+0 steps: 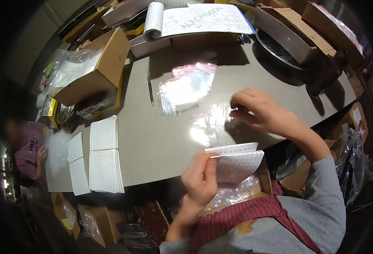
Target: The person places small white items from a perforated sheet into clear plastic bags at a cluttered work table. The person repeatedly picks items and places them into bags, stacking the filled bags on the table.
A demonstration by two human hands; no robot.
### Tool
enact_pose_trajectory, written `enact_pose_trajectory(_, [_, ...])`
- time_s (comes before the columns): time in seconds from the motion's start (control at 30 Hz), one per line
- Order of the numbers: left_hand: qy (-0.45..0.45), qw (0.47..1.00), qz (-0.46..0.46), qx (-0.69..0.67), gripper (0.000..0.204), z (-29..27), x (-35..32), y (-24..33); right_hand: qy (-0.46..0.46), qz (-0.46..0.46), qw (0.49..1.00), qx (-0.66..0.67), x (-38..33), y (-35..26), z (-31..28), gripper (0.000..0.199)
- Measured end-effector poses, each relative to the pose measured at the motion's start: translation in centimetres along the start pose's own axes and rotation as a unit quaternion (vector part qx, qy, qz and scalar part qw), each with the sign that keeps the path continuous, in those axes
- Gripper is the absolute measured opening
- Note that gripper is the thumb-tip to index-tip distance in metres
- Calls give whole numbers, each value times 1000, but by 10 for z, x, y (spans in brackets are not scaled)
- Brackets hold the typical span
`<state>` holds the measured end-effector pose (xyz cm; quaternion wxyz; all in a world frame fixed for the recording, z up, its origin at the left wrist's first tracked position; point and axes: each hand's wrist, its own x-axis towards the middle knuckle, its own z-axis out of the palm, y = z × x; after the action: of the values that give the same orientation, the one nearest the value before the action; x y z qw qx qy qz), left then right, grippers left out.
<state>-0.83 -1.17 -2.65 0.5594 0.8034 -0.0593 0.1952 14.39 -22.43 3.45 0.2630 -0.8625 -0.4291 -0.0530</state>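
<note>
Two hands at a grey table, one gripping dotted sheets, the other on a clear bag.

Nearest, the left hand (201,178) is closed around a small stack of white dotted sheets (237,163) — thumb on the face, fingers curled behind — held above an open cardboard box (260,186) of small clear pieces at the person's lap. Just beyond, the right hand (260,111) has its fingers bent and drawn together, fingertips pinching the edge of a clear zip bag (211,122) lying flat on the table (152,139). Further out lies a pile of clear bags with red strips (188,84) and a pen (150,88); stacks of dotted sheets (104,154) sit at the left — near another person's sleeve (25,150).
</note>
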Motion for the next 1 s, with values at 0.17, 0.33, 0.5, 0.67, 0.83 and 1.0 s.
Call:
enact_pose_trajectory(0.17, [67, 996, -50, -2, 16, -10, -6, -10, -57, -6, 991, 124, -40, -33, -26, 25])
enact_pose_trajectory(0.33, [81, 993, -90, -6, 22, -10, -7, -2, -55, -41, 995, 76, -53, -46, -4, 34])
enact_pose_trajectory(0.5, [86, 993, -78, 20, 20, -10, -5, 2, -22, -79, 997, -13, -57, -49, 15, 46])
enact_pose_trajectory(0.67, [62, 987, -140, 49, 19, -19, -2, -4, 4, -143, 990, -16, -45, -34, 16, 47])
enact_pose_trajectory(0.83, [33, 990, -115, 69, 19, -17, 5, 0, -160, -32, 987, 1, 13, 26, -14, 15])
enact_pose_trajectory(1.0, [41, 990, -125, 43, 18, -21, 4, -3, -272, 19, 962, 6, 42, 41, -7, 23])
